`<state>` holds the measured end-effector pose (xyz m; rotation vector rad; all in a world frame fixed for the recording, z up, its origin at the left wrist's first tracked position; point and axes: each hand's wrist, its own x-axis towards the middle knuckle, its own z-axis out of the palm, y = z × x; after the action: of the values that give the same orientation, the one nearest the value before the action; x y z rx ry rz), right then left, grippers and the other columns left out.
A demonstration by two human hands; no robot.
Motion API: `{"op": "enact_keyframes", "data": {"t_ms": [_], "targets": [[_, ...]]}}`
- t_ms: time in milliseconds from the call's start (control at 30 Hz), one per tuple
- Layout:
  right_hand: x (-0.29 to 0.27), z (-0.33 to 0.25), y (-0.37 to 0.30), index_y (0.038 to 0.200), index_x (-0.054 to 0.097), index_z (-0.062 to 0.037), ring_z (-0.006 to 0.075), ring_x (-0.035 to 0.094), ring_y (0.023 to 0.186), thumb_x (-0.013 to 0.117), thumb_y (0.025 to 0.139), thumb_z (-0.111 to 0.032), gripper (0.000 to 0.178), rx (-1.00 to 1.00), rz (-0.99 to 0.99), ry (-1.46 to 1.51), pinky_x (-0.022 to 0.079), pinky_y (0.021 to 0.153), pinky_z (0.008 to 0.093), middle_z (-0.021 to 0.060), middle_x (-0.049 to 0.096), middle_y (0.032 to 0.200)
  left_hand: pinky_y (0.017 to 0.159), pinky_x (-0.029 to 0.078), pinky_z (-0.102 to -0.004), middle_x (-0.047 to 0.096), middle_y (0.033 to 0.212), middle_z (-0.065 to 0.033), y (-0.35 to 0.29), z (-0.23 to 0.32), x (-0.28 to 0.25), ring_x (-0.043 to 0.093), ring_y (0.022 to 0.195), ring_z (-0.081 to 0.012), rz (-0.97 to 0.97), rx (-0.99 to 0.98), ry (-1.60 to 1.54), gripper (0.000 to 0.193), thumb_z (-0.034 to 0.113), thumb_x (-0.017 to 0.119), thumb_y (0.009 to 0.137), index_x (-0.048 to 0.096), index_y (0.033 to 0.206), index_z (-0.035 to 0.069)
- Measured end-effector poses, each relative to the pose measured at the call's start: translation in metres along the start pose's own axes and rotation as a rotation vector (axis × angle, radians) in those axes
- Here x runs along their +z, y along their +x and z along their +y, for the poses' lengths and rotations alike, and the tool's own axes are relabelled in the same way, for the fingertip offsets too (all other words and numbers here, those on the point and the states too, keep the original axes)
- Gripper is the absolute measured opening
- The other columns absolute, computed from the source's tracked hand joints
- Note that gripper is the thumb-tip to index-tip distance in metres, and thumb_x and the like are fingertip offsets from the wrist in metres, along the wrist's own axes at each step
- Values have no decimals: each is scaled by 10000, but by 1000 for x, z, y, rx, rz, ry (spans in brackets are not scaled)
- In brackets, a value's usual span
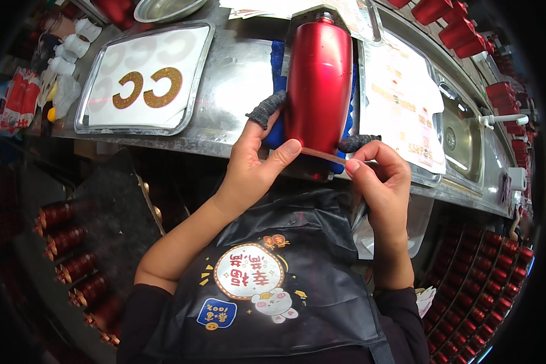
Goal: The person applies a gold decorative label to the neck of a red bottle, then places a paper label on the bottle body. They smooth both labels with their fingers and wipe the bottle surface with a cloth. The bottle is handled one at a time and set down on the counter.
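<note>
A glossy red bottle lies along a blue cloth, its threaded neck pointing away from me. Across its near end runs a thin gold-brown strip. The thumb of my left hand presses the strip's left end. A dark grey finger cover on that hand's forefinger rests beside the bottle. My right hand pinches the right end between thumb and finger; another finger in a grey cover lies near the bottle's lower right side. The undersides of both hands' fingers are partly hidden.
To the left, a metal tray holds a white sheet with two gold C-shaped pieces. Printed sheets lie on a tray at right, before a sink with a white tap. Red bottles stand racked below.
</note>
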<state>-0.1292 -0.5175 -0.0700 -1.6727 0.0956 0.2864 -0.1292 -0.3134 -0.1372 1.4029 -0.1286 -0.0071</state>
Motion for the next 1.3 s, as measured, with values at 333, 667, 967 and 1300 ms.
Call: {"op": "enact_keyframes", "data": {"t_ms": [333,667,967,1300], "targets": [[-1,0,-4,841,627,-12,-12,504,645,687,910,-23,92,48,-17,74,344,579,163,-48,606,743,1147,366,-314,392,1594,-149,-4,-6,-14,420,1413,-172,1,-155,-274,562,18,495,1037,305,1566,10],[0,-7,-6,843,632,-6,-2,534,676,682,908,-16,82,10,-20,46,372,604,163,-31,626,779,1165,347,-350,437,1543,-186,-5,-1,0,431,1408,-222,26,-73,-158,672,150,680,989,333,1537,-24],[-4,0,-3,844,630,-8,-3,528,651,696,906,-38,95,45,6,18,375,579,162,-27,630,775,1161,347,-370,461,1530,-194,-9,-7,-1,442,1411,-259,77,-22,-65,611,142,678,982,403,1497,-39],[-6,5,0,838,635,-4,1,555,631,700,897,-52,100,22,5,10,402,553,164,-11,640,767,1173,158,-648,401,1554,-302,-33,1,-23,447,1415,-436,-101,352,944,314,223,755,871,762,1091,-1]]}}
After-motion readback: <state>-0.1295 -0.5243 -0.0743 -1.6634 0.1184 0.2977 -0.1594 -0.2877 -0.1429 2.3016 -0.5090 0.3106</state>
